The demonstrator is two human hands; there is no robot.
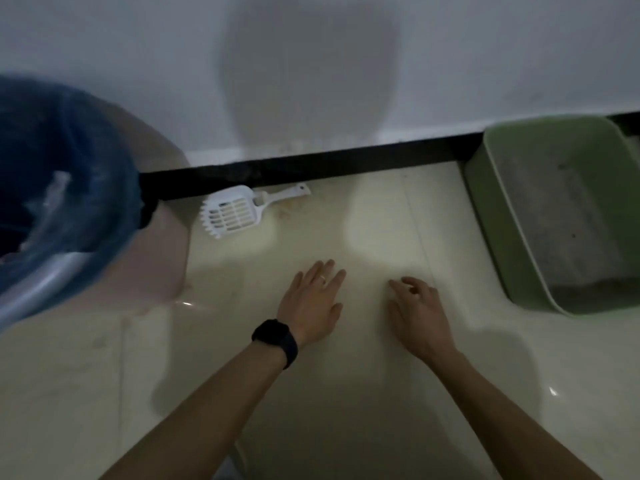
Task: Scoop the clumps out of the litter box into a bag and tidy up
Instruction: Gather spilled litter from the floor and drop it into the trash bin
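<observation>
Head view: both hands empty over the floor (346, 393).
Left hand (311, 299): fingers flat.
Right hand (417, 313): loosely curled.
Scoop (235, 211): near bagged bin (69, 174) (handy for dumping).
Litter box (554, 216): right, by wall.

White wall (138, 46), black baseboard (346, 161), glossy cream floor tiles (104, 393)

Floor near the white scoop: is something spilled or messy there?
Yes. A small tan patch lies on the floor beside the handle of the scoop, just below the black baseboard. It looks like spilled litter or dirt, though it is too blurry to be sure.
</observation>
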